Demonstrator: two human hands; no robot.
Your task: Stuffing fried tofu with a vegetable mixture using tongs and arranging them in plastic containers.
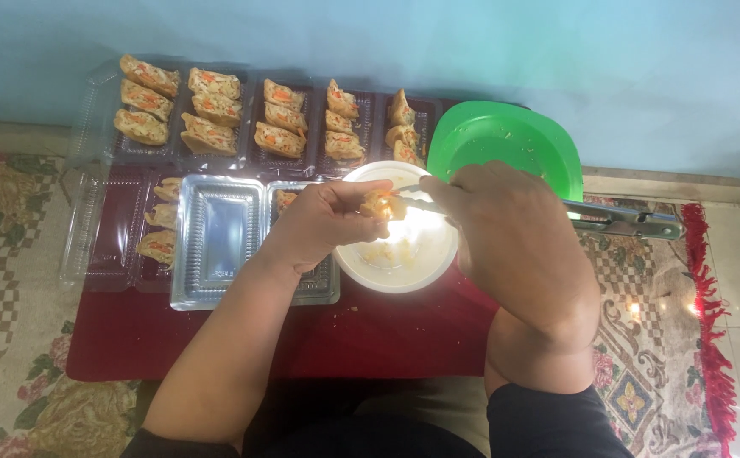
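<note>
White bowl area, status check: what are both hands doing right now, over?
Left hand grips a filled roll piece over the white bowl. Right hand holds a utensil at it. Green plate behind; nothing blocking.

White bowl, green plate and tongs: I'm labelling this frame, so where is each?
White bowl (404, 267), head view, bare inner wall near the front rim.
Green plate (505, 140), head view, middle of its inside.
Tongs (633, 222), head view, metal handle.

Tray (323, 284) partly under left forearm
</note>
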